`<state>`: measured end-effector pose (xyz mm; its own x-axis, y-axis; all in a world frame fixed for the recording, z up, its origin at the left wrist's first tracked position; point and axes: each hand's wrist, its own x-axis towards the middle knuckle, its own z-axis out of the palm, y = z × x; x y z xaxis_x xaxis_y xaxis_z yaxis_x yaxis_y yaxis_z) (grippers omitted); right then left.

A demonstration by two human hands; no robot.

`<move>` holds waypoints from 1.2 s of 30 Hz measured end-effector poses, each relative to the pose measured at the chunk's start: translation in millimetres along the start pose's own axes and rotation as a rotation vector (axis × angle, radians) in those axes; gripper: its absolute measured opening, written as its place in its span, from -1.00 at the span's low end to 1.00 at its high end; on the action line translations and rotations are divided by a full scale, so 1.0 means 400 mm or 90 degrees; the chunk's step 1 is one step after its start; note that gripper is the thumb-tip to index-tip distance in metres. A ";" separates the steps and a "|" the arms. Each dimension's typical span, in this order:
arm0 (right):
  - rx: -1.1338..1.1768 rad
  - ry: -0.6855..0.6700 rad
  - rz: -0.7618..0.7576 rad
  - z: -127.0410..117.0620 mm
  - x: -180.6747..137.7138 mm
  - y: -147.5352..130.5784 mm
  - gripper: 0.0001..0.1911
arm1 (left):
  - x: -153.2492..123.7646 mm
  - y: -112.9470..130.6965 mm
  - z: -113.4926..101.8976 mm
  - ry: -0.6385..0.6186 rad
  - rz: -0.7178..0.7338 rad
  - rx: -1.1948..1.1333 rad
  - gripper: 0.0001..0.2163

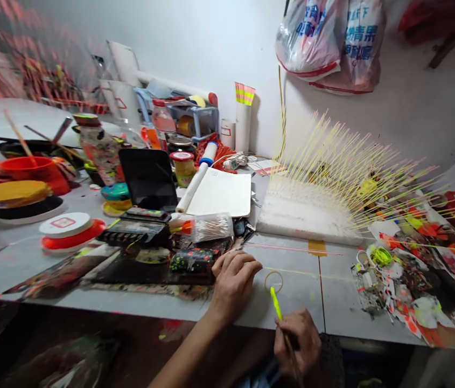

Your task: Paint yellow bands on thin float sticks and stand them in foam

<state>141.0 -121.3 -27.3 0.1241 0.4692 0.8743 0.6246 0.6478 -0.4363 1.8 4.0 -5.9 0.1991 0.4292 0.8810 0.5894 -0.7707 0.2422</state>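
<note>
My right hand [296,345] is low at the table's front edge, gripping a slim stick with a neon yellow tip [276,303] that points up and to the left. My left hand [233,285] rests on the grey tabletop [292,307] with its fingers curled. A thin yellow rod [308,274] runs right from those fingertips and seems held by them. Just below it lies a small tan rubber ring [273,281], close to both hands. A thin pink rod [292,249] lies farther back.
A white foam block [303,218] bristles with many neon rods at the right. Paint-spattered paper scraps [408,285] lie beside it. Behind my left hand are a black paint-flecked box [194,261], a bag of cotton swabs [211,227], a dark tablet [148,179], and a notebook [219,192].
</note>
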 end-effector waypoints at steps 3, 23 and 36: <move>-0.022 -0.021 0.006 -0.007 0.001 0.002 -0.75 | -0.004 0.000 -0.001 -0.007 0.012 0.035 -0.86; -0.112 -0.068 0.045 0.059 0.013 0.025 -0.80 | -0.013 0.017 -0.013 -0.067 -0.002 0.074 -0.85; -0.122 -0.059 0.059 0.055 0.018 0.022 -0.81 | -0.011 0.017 -0.014 -0.078 -0.009 0.067 -0.85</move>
<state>130.5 -99.0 -29.7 0.1223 0.5807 0.8049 0.7498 0.4773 -0.4583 0.6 -5.7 -6.1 0.2803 0.4990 0.8200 0.6709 -0.7128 0.2045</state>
